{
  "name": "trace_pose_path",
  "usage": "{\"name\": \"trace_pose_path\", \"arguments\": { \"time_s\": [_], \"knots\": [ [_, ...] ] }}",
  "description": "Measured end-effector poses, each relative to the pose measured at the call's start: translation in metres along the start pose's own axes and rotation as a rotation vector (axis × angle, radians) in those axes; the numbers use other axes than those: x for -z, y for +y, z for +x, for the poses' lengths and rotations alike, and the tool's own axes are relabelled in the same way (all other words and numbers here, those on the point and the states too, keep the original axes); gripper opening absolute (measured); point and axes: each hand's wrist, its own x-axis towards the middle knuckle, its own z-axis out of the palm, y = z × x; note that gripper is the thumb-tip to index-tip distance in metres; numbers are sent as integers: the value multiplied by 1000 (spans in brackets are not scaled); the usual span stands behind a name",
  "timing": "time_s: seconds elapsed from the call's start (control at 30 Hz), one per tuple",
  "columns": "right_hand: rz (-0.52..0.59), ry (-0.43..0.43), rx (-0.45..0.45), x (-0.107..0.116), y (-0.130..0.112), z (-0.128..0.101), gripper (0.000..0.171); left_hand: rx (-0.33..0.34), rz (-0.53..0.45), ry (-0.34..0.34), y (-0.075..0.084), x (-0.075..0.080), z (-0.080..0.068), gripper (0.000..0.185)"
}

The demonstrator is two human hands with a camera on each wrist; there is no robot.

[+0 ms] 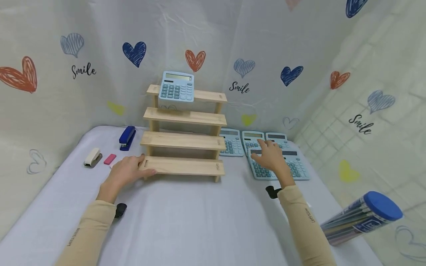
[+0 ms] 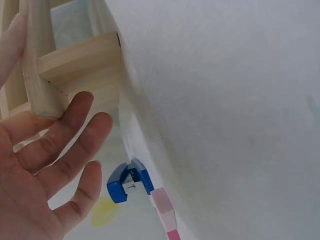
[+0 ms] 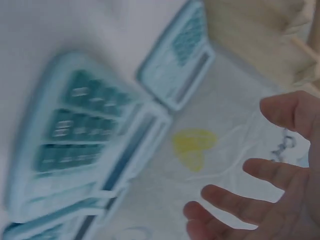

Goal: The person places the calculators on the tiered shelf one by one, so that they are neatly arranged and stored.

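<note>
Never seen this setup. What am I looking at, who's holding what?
No machine here: just a person's bare hands. The wide picture is from a head camera; the closer two are from cameras on each wrist. The left hand grips the left end of the lowest shelf of a wooden rack. The right hand holds nothing and is over calculators on the white table. Another calculator is on the top shelf. A blue stapler, cream stapler and pink block lie left; a pencil tub is right.

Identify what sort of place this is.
Probably an indoor tabletop setup, perhaps staged for recording: a backdrop printed with hearts and "Smile" rises behind a white-covered table bearing several light-blue calculators.
</note>
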Motion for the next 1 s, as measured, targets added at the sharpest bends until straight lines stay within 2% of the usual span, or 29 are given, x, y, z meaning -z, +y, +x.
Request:
{"name": "trace_pose_path", "arguments": {
  "time_s": [0.23,0.4,0.6,0.77,0.87,1.0],
  "knots": [
    [-56,-218,-130,-32,38,-4,87,4,5,-5,-3,-2,0,103],
    [-17,-296,-208,-42,50,-4,102,-3,9,-1,-4,-2,2,101],
    [-14,-310,-266,-48,51,-3,118,-5,7,5,-2,-1,3,101],
    [2,-272,-252,-47,49,-1,115,-1,5,10,-2,0,3,99],
    [32,-243,-231,-38,44,0,112,-4,9,13,-1,0,3,99],
    [63,-206,-190,-16,31,2,111,-1,7,6,-2,-1,2,101]
  ]
}}
